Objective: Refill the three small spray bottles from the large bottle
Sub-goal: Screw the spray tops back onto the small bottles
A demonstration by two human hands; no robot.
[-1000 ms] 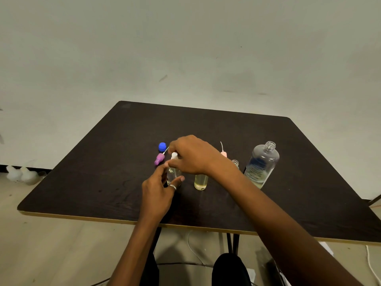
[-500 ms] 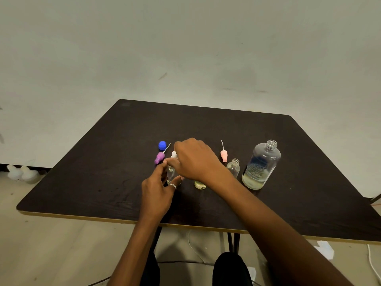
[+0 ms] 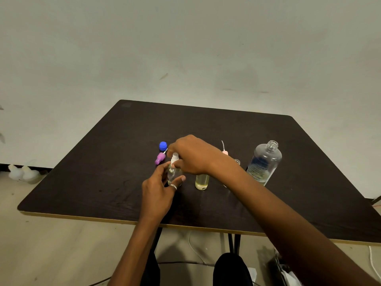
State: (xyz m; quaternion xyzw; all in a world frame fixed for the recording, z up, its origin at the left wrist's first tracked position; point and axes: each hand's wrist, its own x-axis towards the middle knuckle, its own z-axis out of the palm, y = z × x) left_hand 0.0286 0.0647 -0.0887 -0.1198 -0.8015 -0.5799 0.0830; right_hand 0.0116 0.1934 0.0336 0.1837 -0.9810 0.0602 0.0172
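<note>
My left hand (image 3: 159,188) holds the body of a small clear spray bottle (image 3: 171,174) standing on the dark table (image 3: 103,182). My right hand (image 3: 192,154) reaches across and pinches the white spray head (image 3: 174,157) on top of that bottle. A second small bottle (image 3: 202,181) with yellowish liquid stands open to the right. Only the neck of a third small bottle (image 3: 237,161) shows behind my right forearm. The large clear bottle (image 3: 265,162) stands uncapped at the right, with a little liquid at its bottom.
A blue cap (image 3: 163,145) and a purple spray head (image 3: 160,158) lie left of my hands. A pink spray head (image 3: 224,151) with its tube lies behind my right wrist. White containers (image 3: 22,173) sit on the floor at the left. Cables run under the table.
My right hand has turned slightly on the white spray head while the left hand keeps the bottle steady. The other bottles have not moved.
</note>
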